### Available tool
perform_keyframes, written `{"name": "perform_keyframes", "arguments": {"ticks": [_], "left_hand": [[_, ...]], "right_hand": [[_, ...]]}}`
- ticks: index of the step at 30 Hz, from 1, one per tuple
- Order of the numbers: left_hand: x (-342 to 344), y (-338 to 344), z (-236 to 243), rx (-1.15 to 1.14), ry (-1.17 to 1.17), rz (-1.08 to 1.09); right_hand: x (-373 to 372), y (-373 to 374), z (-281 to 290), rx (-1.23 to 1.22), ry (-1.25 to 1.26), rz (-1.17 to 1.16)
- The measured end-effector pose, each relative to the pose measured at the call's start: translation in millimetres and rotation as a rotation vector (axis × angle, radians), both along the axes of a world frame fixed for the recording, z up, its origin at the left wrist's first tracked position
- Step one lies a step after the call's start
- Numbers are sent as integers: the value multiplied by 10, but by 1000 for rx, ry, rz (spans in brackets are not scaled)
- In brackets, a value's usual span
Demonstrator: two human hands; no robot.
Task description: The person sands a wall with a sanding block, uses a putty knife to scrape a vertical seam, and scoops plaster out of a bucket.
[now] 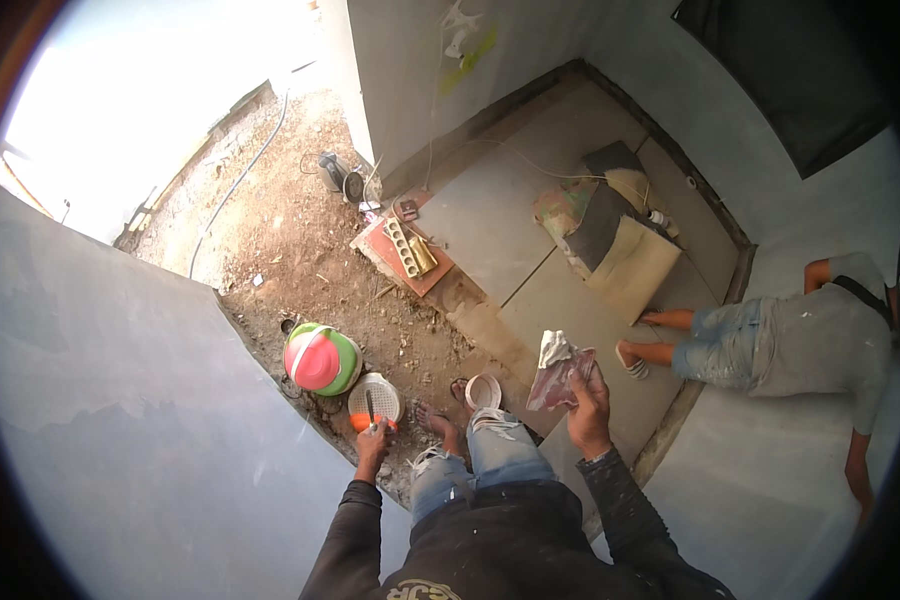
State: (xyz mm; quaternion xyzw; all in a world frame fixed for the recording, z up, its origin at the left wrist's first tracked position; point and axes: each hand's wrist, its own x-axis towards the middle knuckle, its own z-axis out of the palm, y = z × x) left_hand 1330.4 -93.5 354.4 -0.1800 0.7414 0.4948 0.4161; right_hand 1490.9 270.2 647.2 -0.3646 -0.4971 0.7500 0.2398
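Note:
My left hand (373, 442) is closed round a slim tool (369, 404) with a dark, narrow upper part. It looks like a putty knife, though its kind is not certain. Bright orange (360, 422) shows beside my fingers; whether it belongs to the tool I cannot tell. Under it on the ground sits a round white perforated tray (385, 391). Raised at my right, my right hand (589, 415) grips a flat reddish-brown sheet (551, 388) by its edge. A lump of white paste (555, 348) lies on the sheet's far end.
A green and pink bucket (315, 360) stands by the left wall. Near my foot is a white bowl (484, 391). A red board (390, 247) carries a holed block. Beyond lie a power tool (335, 178), a cable (253, 160) and folded foam (625, 270). Another person (770, 345) stands at right.

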Motion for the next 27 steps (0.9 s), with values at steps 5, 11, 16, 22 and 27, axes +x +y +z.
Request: {"name": "perform_keyframes", "arguments": {"ticks": [5,11,16,22,27], "left_hand": [[-120,-61,142,-24,-23,-19],[-78,-232,258,-15,-15,0],[50,-456,331,-81,-73,18],[277,-564,431,-110,-87,68],[445,-586,505,-112,-113,99]], "right_hand": [[-168,-17,-20,9,23,21],[-416,-137,18,-63,53,77],[-531,-154,23,-23,61,128],[-649,-161,84,-52,93,175],[-678,-155,-19,-42,100,206]]}}
